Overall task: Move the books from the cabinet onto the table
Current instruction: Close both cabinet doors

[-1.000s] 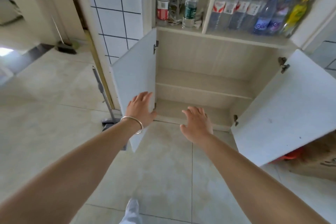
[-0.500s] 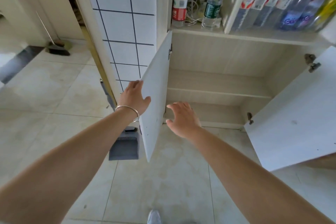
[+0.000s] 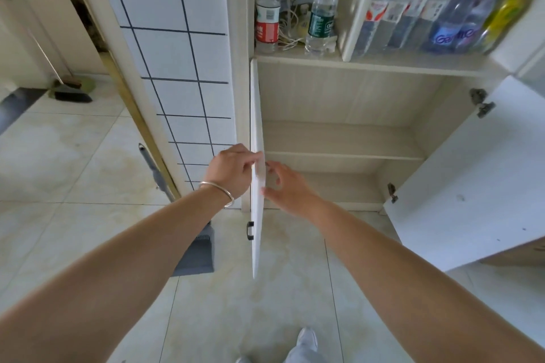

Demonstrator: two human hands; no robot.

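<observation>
The lower cabinet [image 3: 339, 97] stands with both doors swung out, and its two shelves show bare wood; no books or table are in view. My left hand [image 3: 233, 169] holds the top edge of the white left door [image 3: 257, 215], fingers curled over it, the door seen edge-on. Just right of that door edge, in front of the cabinet opening, my right hand [image 3: 287, 186] hovers with relaxed fingers and holds nothing.
The white right door [image 3: 472, 180] juts out at right. Several plastic bottles [image 3: 321, 9] stand on the open shelf above. A grey dustpan [image 3: 196, 253] and its long handle lean beside the tiled wall [image 3: 177, 38]. A broom [image 3: 72, 91] lies far left.
The left door has swung from wide open to edge-on toward me, pushed by my left hand. My right hand drifted left to the door edge. The view moved closer.
</observation>
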